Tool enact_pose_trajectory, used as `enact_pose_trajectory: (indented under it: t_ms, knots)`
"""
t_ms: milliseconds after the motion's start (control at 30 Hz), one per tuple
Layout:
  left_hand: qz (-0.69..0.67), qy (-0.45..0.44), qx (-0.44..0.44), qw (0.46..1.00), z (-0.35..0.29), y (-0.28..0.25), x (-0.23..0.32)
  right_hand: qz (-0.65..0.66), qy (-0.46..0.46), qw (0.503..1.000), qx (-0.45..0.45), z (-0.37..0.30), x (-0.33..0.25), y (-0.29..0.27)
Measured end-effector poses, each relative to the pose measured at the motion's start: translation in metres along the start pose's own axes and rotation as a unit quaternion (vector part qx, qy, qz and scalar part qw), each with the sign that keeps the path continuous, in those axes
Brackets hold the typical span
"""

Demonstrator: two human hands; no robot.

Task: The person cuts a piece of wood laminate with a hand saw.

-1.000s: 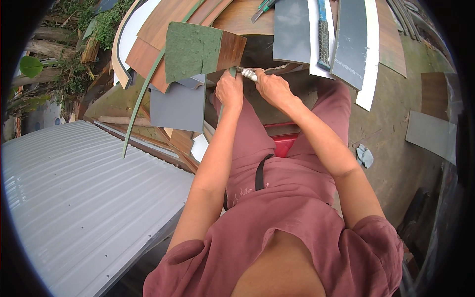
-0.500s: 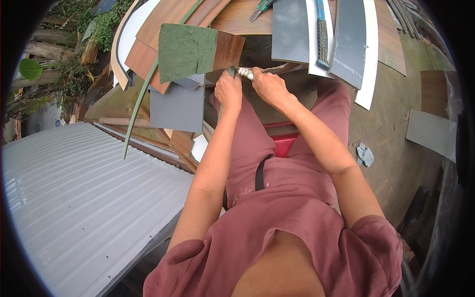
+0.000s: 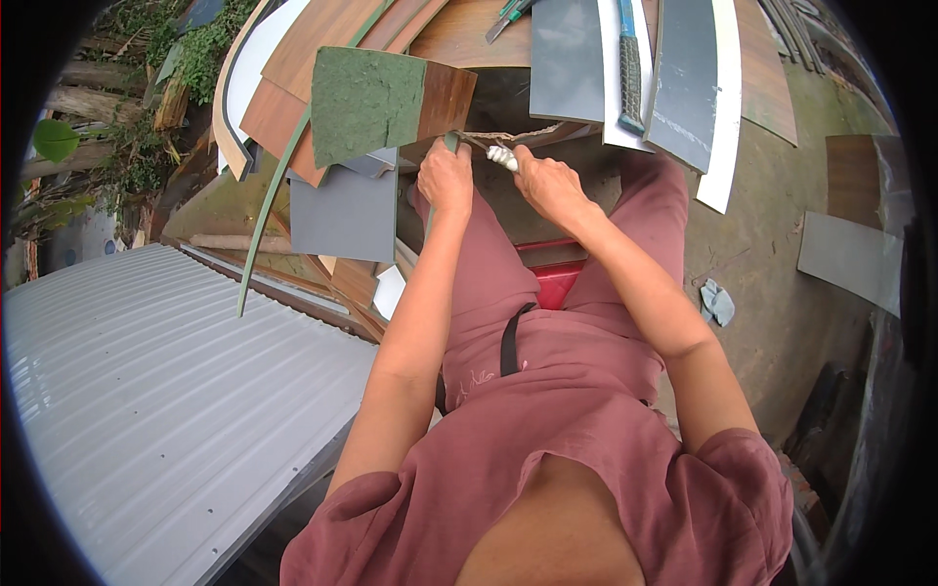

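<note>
My left hand (image 3: pixel 446 178) is closed round a narrow green strip (image 3: pixel 451 142), which looks like split bamboo; its end shows above my fingers and more of it hangs below them. My right hand (image 3: pixel 555 184) grips a knife (image 3: pixel 501 157) with a white wrapped handle, its thin blade pointing towards the strip and hard to make out. A thin pale brown sliver (image 3: pixel 513 135) stretches rightwards from the strip's upper end. Just beyond my left hand is a block with a rough green top (image 3: pixel 366 105) and a wood-grain side.
Wood-grain boards (image 3: pixel 308 44) and grey panels (image 3: pixel 567 68) lie ahead, with a blue-handled hammer (image 3: pixel 630 83) and a green-handled cutter (image 3: pixel 508 20) on them. A long green strip (image 3: pixel 264 220) curves down over corrugated metal sheeting (image 3: pixel 176 391). A red stool (image 3: pixel 559 283) shows between my legs.
My right hand has drawn the knife slightly right and down, away from my left hand. The gap between the hands is wider, and more of the sliver shows.
</note>
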State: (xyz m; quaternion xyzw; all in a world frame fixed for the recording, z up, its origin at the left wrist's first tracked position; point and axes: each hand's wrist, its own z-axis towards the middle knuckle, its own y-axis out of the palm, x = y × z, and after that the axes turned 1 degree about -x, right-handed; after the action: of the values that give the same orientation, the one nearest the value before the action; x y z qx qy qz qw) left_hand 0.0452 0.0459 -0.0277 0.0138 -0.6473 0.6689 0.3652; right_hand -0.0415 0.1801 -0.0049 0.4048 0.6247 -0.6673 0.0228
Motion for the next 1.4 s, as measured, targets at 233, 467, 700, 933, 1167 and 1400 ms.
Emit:
enact_pose_trajectory:
  t_ms: [233, 467, 700, 933, 1167, 1400]
  knots:
    - [-0.017, -0.018, -0.046, 0.999, -0.001, -0.005, 0.003, 0.007, -0.011, 1.0, 0.007, -0.005, 0.007, 0.003]
    - [-0.008, -0.016, -0.046, 0.999, 0.003, -0.005, 0.0, -0.013, 0.029, 0.999, -0.028, -0.047, 0.03, -0.002]
    - [-0.018, -0.022, -0.047, 0.999, 0.0, -0.003, 0.005, 0.014, -0.01, 1.0, 0.015, 0.019, -0.005, 0.007]
    - [-0.015, -0.02, -0.048, 0.999, 0.001, -0.004, 0.0, -0.011, 0.013, 1.0, -0.017, -0.04, 0.03, 0.002]
    - [-0.011, -0.021, -0.048, 0.999, 0.0, -0.007, 0.006, -0.017, 0.006, 1.0, -0.017, -0.012, 0.011, -0.002]
    - [-0.013, -0.026, -0.061, 0.998, 0.0, -0.004, 0.004, 0.003, -0.008, 1.0, -0.002, 0.004, 0.005, 0.003]
